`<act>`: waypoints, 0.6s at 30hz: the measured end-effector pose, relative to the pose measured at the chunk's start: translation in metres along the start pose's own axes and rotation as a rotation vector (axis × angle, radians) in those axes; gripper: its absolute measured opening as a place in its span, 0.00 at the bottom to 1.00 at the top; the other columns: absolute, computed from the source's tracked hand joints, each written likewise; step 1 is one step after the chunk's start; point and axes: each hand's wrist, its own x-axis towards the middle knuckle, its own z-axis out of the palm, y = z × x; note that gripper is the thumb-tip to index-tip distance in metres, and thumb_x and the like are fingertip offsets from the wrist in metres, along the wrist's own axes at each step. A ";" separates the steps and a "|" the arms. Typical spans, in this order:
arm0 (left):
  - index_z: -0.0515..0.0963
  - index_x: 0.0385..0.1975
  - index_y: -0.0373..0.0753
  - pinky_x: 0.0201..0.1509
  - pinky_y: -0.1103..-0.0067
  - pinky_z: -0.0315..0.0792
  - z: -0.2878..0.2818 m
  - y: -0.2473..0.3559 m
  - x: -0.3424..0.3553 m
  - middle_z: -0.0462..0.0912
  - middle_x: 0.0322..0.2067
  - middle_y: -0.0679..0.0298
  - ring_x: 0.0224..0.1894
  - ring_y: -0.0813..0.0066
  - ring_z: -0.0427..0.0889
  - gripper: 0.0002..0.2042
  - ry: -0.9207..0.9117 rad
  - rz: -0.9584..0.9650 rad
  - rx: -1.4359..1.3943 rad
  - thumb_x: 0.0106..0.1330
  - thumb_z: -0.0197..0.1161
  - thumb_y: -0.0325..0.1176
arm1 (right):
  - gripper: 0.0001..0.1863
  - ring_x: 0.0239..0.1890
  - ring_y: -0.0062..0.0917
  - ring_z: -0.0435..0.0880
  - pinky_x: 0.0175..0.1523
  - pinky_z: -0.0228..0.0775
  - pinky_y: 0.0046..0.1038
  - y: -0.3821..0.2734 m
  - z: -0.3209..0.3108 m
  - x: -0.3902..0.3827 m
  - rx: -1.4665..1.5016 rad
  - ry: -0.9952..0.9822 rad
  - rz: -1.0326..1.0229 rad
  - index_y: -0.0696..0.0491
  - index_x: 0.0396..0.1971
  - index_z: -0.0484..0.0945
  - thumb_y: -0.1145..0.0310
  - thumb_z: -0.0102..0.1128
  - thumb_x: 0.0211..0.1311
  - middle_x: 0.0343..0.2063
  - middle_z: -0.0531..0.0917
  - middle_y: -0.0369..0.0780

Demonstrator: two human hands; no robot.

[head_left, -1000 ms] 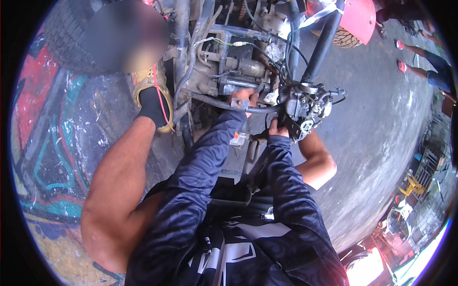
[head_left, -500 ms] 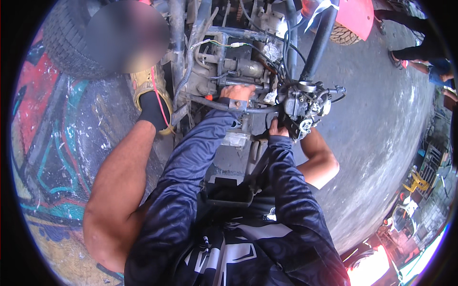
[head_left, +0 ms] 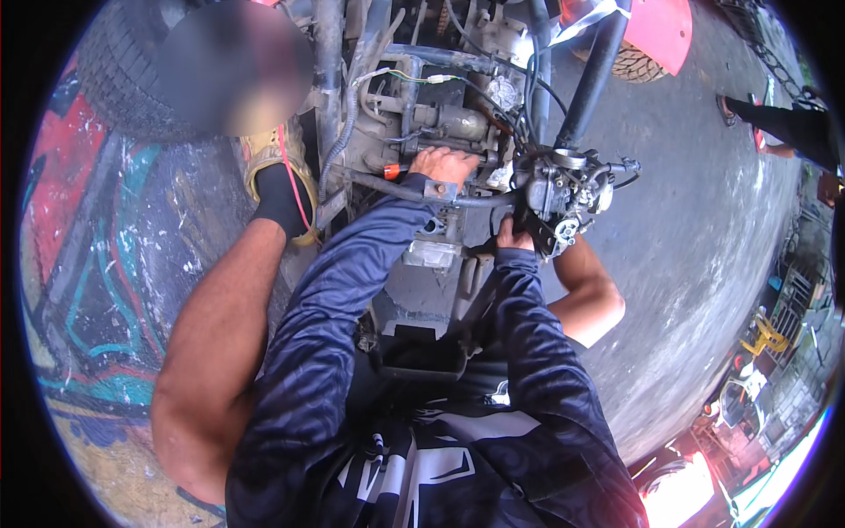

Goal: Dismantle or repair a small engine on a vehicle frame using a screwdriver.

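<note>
My left hand [head_left: 443, 165] reaches past a dark frame tube [head_left: 475, 201] into the engine area of a vehicle frame. Its fingers are bent over a part below the cylindrical starter motor [head_left: 463, 125]; what they grip is hidden. An orange-tipped piece [head_left: 392, 171] shows beside the wrist. My right hand [head_left: 513, 236] is below and left of the carburetor [head_left: 554, 189], closed around something beneath it, with most fingers hidden. A metal engine part [head_left: 431, 253] lies below the left wrist. A wiring connector [head_left: 438, 79] hangs on its wires above the motor.
A large tire [head_left: 123, 88] stands at the far left by a painted surface. Thick frame tubes [head_left: 594, 84] rise on both sides. A black tray-like part [head_left: 422, 356] lies between my legs. Another person's leg [head_left: 775, 123] is at the far right, near a red fender [head_left: 660, 35].
My left hand has shifted slightly, and its forearm has swung left. More of the orange-tipped piece shows. My right hand stays in place. The people at the far right have moved.
</note>
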 end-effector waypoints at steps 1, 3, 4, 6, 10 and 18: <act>0.75 0.36 0.48 0.46 0.65 0.71 -0.001 0.001 0.000 0.80 0.33 0.65 0.41 0.63 0.79 0.11 -0.004 -0.021 0.010 0.53 0.53 0.31 | 0.21 0.41 0.34 0.78 0.50 0.66 0.32 0.001 0.000 0.000 -0.012 0.004 -0.011 0.60 0.47 0.67 0.64 0.57 0.57 0.40 0.78 0.45; 0.75 0.37 0.48 0.46 0.65 0.71 -0.004 0.005 0.002 0.80 0.33 0.64 0.41 0.62 0.79 0.11 -0.027 -0.040 0.005 0.53 0.53 0.31 | 0.21 0.41 0.34 0.78 0.50 0.66 0.32 0.002 0.000 0.001 -0.034 0.011 -0.034 0.60 0.47 0.66 0.65 0.57 0.57 0.41 0.78 0.46; 0.76 0.37 0.48 0.47 0.64 0.70 -0.005 0.006 0.003 0.80 0.34 0.64 0.41 0.62 0.79 0.12 -0.051 -0.059 0.002 0.53 0.53 0.32 | 0.22 0.42 0.34 0.78 0.50 0.66 0.32 0.002 0.000 0.001 -0.044 0.014 -0.046 0.60 0.48 0.66 0.65 0.57 0.57 0.41 0.78 0.46; 0.76 0.37 0.48 0.47 0.64 0.70 -0.005 0.006 0.000 0.80 0.34 0.64 0.42 0.62 0.79 0.12 -0.043 -0.059 0.012 0.52 0.54 0.32 | 0.22 0.42 0.34 0.77 0.50 0.66 0.32 -0.004 0.002 0.004 -0.058 0.015 -0.077 0.60 0.48 0.65 0.65 0.57 0.57 0.42 0.77 0.46; 0.77 0.39 0.48 0.48 0.63 0.70 -0.004 0.011 0.000 0.80 0.35 0.60 0.43 0.59 0.79 0.13 -0.137 -0.100 -0.030 0.51 0.56 0.35 | 0.22 0.43 0.34 0.77 0.50 0.66 0.31 -0.005 -0.005 0.000 0.073 0.047 -0.018 0.61 0.48 0.66 0.65 0.57 0.57 0.43 0.77 0.46; 0.78 0.37 0.44 0.41 0.59 0.73 -0.002 0.020 -0.010 0.81 0.28 0.51 0.33 0.51 0.81 0.10 -0.240 -0.343 -0.136 0.57 0.56 0.37 | 0.20 0.39 0.32 0.78 0.48 0.67 0.31 -0.045 -0.011 0.002 0.132 -0.022 0.110 0.61 0.45 0.70 0.65 0.56 0.57 0.39 0.79 0.45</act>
